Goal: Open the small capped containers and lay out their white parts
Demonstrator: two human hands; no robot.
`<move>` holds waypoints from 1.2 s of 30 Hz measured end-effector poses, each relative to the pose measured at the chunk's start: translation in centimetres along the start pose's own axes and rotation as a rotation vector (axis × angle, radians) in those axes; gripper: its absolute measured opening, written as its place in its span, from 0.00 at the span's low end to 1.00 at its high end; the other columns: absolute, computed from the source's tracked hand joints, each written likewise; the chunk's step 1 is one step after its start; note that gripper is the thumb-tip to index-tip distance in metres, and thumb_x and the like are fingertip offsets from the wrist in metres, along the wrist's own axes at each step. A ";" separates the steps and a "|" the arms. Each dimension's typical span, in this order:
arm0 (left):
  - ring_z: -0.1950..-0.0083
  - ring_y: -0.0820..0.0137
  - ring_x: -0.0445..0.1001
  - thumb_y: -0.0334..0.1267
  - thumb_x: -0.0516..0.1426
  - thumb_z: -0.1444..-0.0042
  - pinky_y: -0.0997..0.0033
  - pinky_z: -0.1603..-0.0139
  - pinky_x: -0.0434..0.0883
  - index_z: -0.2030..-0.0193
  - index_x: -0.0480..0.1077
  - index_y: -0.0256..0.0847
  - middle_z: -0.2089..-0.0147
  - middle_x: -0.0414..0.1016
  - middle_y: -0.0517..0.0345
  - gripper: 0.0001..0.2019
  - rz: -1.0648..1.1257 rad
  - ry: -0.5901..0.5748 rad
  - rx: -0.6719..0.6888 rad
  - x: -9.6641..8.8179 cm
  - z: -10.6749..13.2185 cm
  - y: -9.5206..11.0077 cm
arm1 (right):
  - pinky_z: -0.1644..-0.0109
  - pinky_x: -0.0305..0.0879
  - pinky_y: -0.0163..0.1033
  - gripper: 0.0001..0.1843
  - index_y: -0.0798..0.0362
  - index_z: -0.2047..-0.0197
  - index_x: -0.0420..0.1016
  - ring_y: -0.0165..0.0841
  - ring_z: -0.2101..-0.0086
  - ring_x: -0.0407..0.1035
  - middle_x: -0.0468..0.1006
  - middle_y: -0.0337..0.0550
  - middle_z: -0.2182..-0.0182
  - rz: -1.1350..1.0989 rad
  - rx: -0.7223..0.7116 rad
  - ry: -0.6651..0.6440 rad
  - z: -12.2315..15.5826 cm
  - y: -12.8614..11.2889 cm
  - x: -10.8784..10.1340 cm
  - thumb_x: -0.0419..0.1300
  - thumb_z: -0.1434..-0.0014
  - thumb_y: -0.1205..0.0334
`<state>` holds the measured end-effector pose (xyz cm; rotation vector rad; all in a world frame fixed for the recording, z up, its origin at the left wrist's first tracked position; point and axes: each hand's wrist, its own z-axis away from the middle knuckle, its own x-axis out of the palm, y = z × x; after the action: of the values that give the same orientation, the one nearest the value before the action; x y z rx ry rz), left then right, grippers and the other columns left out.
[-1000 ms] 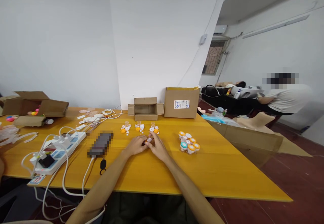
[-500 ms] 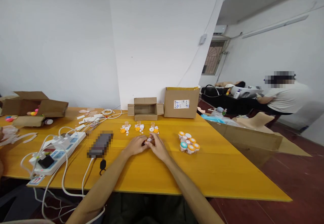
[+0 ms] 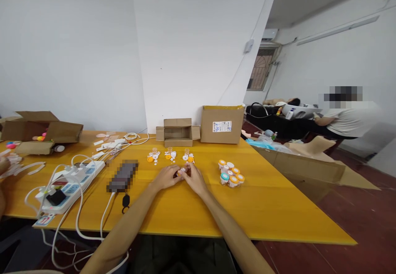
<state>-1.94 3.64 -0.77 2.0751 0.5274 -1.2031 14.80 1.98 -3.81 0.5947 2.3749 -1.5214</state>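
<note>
Both hands meet at the middle of the yellow table. My left hand has its fingers curled around a small whitish part, largely hidden between the hands. My right hand pinches the same part from the other side. Just beyond them stand three small clear cups, one of them the right-hand cup, each with loose orange and white discs in front. To the right of my hands is a cluster of small clear jars with orange, white and teal lids.
A small open carton and a larger closed box stand against the wall. Left lie a phone, a power strip with cables, and an open box. Another person sits far right.
My hands stay together in nearly the same place. The right fingers have shifted slightly on the small part. The cups, discs and jars have not moved.
</note>
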 end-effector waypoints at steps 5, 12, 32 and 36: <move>0.63 0.64 0.74 0.47 0.53 0.37 0.69 0.61 0.68 0.64 0.70 0.43 0.67 0.75 0.56 0.11 -0.006 -0.002 0.003 -0.1 0.0 0.0 | 0.58 0.70 0.42 0.03 0.47 0.65 0.70 0.38 0.64 0.73 0.78 0.40 0.67 -0.011 -0.137 -0.007 0.0 -0.4 -0.3 0.59 0.44 0.60; 0.64 0.64 0.73 0.42 0.53 0.38 0.68 0.60 0.68 0.62 0.71 0.42 0.65 0.76 0.55 0.08 -0.026 -0.008 0.003 0.0 -0.1 -0.1 | 0.52 0.70 0.43 0.09 0.48 0.58 0.72 0.38 0.59 0.72 0.77 0.42 0.62 -0.015 -0.206 -0.038 0.1 -0.4 -0.2 0.56 0.42 0.62; 0.62 0.63 0.75 0.42 0.55 0.40 0.68 0.60 0.68 0.60 0.71 0.44 0.65 0.76 0.56 0.07 -0.001 0.001 -0.012 0.1 0.0 -0.1 | 0.52 0.69 0.43 0.08 0.47 0.59 0.73 0.38 0.59 0.71 0.76 0.41 0.63 -0.028 -0.227 -0.075 0.3 -0.9 -0.5 0.55 0.41 0.63; 0.61 0.61 0.76 0.43 0.55 0.40 0.66 0.60 0.69 0.57 0.71 0.43 0.63 0.77 0.54 0.09 0.005 0.007 -0.039 0.0 0.2 -0.1 | 0.50 0.69 0.44 0.10 0.48 0.56 0.73 0.38 0.57 0.72 0.77 0.43 0.60 -0.034 -0.235 -0.065 0.3 -0.8 -0.4 0.55 0.40 0.64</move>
<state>-2.05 3.57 -0.88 2.0473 0.5444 -1.1732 14.79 1.38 -3.14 0.4462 2.4766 -1.2293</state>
